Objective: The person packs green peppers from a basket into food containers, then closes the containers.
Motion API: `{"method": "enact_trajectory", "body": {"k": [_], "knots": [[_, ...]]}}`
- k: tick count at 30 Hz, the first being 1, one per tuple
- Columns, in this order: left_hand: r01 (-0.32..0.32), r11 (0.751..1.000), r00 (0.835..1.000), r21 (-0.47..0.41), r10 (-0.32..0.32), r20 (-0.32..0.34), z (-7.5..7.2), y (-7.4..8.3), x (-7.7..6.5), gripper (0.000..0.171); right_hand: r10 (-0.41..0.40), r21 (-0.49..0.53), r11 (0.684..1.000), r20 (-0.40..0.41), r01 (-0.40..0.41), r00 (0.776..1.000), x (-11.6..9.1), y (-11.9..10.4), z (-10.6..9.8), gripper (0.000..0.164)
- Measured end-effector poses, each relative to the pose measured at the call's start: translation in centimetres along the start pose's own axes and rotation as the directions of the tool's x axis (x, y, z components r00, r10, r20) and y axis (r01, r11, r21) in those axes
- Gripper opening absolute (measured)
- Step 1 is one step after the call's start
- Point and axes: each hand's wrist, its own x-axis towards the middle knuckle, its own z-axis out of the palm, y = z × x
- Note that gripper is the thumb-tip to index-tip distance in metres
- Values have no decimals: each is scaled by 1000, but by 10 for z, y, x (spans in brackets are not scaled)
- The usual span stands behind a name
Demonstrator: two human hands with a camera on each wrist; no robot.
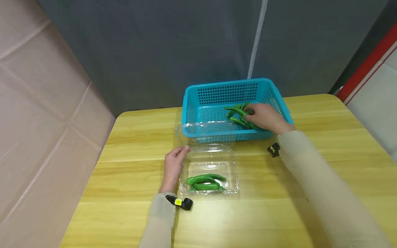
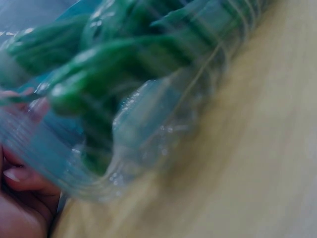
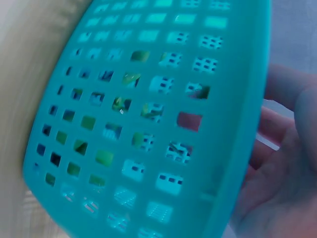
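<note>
on the wooden table (image 1: 310, 179) stands a blue perforated basket (image 1: 217, 93); inside it the right hand (image 1: 265, 117) curls its fingers around green peppers (image 1: 237, 112). the left hand (image 1: 172, 165) rests relaxed fingers against the clear clamshell box (image 1: 209, 167) holding more peppers (image 1: 203, 181).

The head view looks down over the table (image 1: 124, 179); the left wrist view sits close against the clear box (image 2: 148, 139); the right wrist view faces the basket (image 3: 148, 124) wall, also seen from above.
</note>
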Motion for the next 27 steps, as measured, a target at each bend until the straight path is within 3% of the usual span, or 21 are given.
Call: {"method": "enact_trajectory", "body": {"k": [10,15,20,27], "knots": [[-19,1000,999,10,19,-41,2,-8,2,39,4,128,992,-141,14,990,-14,-18,1,42],[21,1000,1000,-4,-21,-12,-1,3,-1,34,-3,163,986,-220,40,975,-23,-28,3,41],[17,1000,1000,-12,-17,17,-2,21,-8,29,0,205,977,-286,61,958,-33,-35,7,42],[31,1000,999,-3,-31,27,-2,24,-10,32,-8,244,964,-368,105,930,-47,-43,11,41]]}}
